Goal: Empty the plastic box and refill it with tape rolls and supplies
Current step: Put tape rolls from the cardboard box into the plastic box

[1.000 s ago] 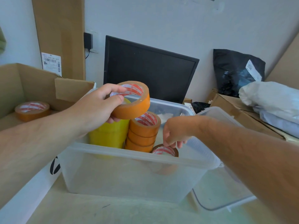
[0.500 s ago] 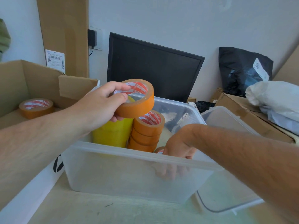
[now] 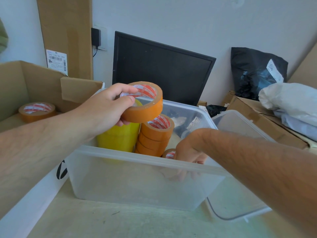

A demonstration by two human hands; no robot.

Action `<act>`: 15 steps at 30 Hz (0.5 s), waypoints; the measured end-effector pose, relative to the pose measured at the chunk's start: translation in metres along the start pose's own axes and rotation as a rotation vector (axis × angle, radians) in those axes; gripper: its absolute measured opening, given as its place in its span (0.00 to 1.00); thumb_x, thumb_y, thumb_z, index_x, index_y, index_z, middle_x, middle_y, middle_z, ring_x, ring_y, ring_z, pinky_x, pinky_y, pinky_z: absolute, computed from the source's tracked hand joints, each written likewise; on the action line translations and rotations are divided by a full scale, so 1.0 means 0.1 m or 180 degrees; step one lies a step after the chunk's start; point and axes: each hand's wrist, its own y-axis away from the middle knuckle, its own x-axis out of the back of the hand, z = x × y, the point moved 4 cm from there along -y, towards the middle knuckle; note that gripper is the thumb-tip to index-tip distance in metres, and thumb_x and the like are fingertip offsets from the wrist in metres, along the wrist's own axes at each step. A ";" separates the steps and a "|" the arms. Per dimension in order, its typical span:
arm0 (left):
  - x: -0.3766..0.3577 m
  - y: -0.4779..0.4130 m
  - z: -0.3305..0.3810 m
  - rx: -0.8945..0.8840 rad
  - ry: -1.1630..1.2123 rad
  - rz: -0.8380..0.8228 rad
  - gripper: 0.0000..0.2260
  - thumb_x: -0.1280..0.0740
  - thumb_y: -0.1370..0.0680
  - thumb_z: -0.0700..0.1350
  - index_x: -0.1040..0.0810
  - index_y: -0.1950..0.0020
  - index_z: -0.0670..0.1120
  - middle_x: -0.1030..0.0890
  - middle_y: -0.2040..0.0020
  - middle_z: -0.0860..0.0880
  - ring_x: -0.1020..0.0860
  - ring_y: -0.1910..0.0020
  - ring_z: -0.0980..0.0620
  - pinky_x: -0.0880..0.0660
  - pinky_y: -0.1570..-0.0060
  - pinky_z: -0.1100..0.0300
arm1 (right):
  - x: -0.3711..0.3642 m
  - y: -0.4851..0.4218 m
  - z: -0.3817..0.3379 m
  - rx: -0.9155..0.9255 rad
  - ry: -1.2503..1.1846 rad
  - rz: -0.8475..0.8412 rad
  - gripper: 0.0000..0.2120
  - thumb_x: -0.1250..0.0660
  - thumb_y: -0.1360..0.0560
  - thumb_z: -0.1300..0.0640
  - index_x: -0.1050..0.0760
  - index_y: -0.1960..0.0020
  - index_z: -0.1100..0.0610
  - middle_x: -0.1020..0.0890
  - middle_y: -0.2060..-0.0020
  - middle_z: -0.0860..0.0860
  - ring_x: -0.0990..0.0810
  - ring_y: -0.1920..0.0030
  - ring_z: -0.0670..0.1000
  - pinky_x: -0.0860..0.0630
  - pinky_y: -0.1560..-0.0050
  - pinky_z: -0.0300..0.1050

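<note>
Lettering on the orange tape roll [image 3: 143, 107] core is red, unreadable.

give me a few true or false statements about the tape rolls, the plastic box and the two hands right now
1. The left hand holds an orange tape roll above the plastic box. True.
2. The right hand rests on the black monitor. False: it reaches down inside the box.
3. A yellow tape stack stands in the box beside an orange tape stack. True.
4. The cardboard box on the left holds no tape. False: one tape roll lies in it.
5. The clear lid is closed on the box. False: it is off, at the right.
</note>
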 end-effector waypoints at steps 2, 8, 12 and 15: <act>0.00 0.00 0.00 -0.0016 -0.0034 -0.0011 0.12 0.42 0.17 0.51 0.26 0.36 0.63 0.24 0.48 0.59 0.18 0.61 0.52 0.23 0.62 0.59 | 0.02 -0.04 0.01 0.0047 0.0036 0.0136 0.25 0.29 0.23 0.51 0.28 0.28 0.57 0.21 0.35 0.56 0.21 0.37 0.57 0.23 0.35 0.53; 0.01 0.01 -0.01 -0.0021 -0.0044 -0.0026 0.12 0.41 0.17 0.52 0.26 0.36 0.63 0.22 0.47 0.56 0.18 0.60 0.51 0.23 0.62 0.60 | 0.14 0.08 0.07 0.0349 -0.0114 0.0182 0.18 0.30 0.22 0.58 0.23 0.34 0.62 0.16 0.43 0.59 0.15 0.47 0.56 0.18 0.45 0.49; 0.00 0.00 -0.03 -0.0056 -0.0125 -0.0061 0.11 0.41 0.17 0.52 0.26 0.37 0.64 0.20 0.48 0.53 0.18 0.59 0.50 0.21 0.59 0.58 | 0.52 0.55 0.10 0.0821 -0.0973 0.0949 0.13 0.33 0.20 0.58 0.23 0.38 0.64 0.14 0.53 0.61 0.15 0.60 0.56 0.20 0.65 0.42; -0.01 0.00 -0.03 -0.0078 -0.0205 -0.0112 0.11 0.41 0.18 0.53 0.26 0.37 0.64 0.20 0.49 0.53 0.18 0.60 0.50 0.23 0.60 0.58 | 0.72 0.85 0.04 0.1670 -0.2070 0.1617 0.19 0.39 0.18 0.45 0.22 0.39 0.60 0.13 0.54 0.61 0.16 0.63 0.55 0.20 0.63 0.44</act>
